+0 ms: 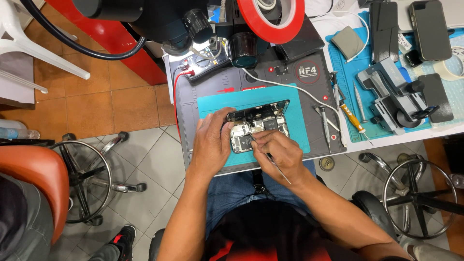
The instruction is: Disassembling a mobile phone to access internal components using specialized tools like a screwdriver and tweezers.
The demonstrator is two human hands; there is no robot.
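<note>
While the left hand [211, 145] clamps the opened phone [258, 128] by its edge, the right hand [280, 152] pinches tweezers [273, 162]; the exposed boards look fragile, so only the frame seems safe to hold.

Arms: bare to the elbow, no sleeves showing.
Top: black with red patches, at 6 o'clock.
Trousers: blue denim jeans.
</note>
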